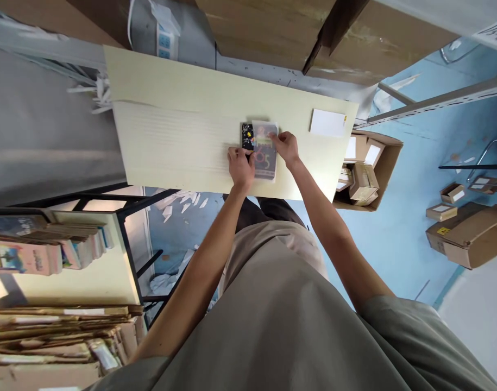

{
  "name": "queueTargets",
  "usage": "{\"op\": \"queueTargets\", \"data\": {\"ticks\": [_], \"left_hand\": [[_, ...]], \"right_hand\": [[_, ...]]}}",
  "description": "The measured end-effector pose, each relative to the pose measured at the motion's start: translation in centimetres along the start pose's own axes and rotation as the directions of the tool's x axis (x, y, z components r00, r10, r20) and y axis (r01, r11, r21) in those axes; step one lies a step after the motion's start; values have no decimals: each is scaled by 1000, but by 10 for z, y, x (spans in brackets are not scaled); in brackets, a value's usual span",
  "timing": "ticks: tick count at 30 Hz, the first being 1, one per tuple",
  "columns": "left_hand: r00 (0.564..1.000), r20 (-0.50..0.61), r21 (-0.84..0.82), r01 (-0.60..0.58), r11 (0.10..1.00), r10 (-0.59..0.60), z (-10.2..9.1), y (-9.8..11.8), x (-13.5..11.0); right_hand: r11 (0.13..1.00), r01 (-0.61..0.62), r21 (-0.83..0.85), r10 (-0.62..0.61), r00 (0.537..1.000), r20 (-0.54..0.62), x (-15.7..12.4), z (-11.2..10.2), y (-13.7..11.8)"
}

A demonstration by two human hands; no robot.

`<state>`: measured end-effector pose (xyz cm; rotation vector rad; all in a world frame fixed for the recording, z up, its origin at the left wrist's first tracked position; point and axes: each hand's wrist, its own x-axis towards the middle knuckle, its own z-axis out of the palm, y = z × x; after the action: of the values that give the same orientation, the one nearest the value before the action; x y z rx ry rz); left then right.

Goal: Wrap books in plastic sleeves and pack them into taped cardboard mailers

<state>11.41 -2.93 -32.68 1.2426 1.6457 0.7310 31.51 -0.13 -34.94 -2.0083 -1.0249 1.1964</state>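
A dark book [247, 133] with colourful print lies on the cream table. A whitish translucent film [265, 163] covers most of it, leaving a strip on its left side bare. My left hand [240, 168] is at the book's lower left, fingers curled and thumb pressed against the cover edge. With fingers pinched together, my right hand [287, 146] holds the film at the book's right side. A wide, faintly ribbed translucent sheet [162, 141] spreads over the table to the left and reaches the book.
A white card or label stack [328, 123] lies on the right of the table [183, 76]. Beyond its right edge stands an open carton [389, 163] holding small boxes. Large cartons [268, 27] line the back. Books [48, 250] and flattened cardboard [48, 347] fill shelves at lower left.
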Motion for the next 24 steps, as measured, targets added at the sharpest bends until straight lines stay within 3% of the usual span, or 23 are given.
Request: {"op": "queueTargets", "data": {"ticks": [3,5,8,13,15,17,19,21,24], "left_hand": [[1000,-20,-15,-3,1000,3,-5,14,-10],[997,-20,-15,-69,997,69,-4,27,-26],[981,104,36,-167,985,162,5,46,-58],[959,266,371,-192,908,94,19,55,-84],[945,304,437,-250,864,120,15,52,-82],[932,321,419,-297,858,166,8,47,-79],[927,315,375,-317,871,202,0,43,-76],[931,291,341,-316,886,220,-8,40,-77],[945,233,296,-293,909,229,-18,37,-80]], "right_hand": [[996,-73,-46,71,996,-47,-3,-4,-7],[995,-73,-69,69,996,-58,-6,-6,-15],[991,-68,-119,59,995,-76,-7,-6,-27],[971,-75,-225,63,996,-57,-12,-7,-41],[957,-15,-291,8,1000,-27,-17,-13,-45],[916,139,-376,-143,990,16,-25,-23,-53],[805,364,-468,-341,930,137,-30,-35,-64],[631,589,-505,-464,808,362,-30,-44,-78],[437,792,-427,-429,601,675,-13,-51,-99]]}}
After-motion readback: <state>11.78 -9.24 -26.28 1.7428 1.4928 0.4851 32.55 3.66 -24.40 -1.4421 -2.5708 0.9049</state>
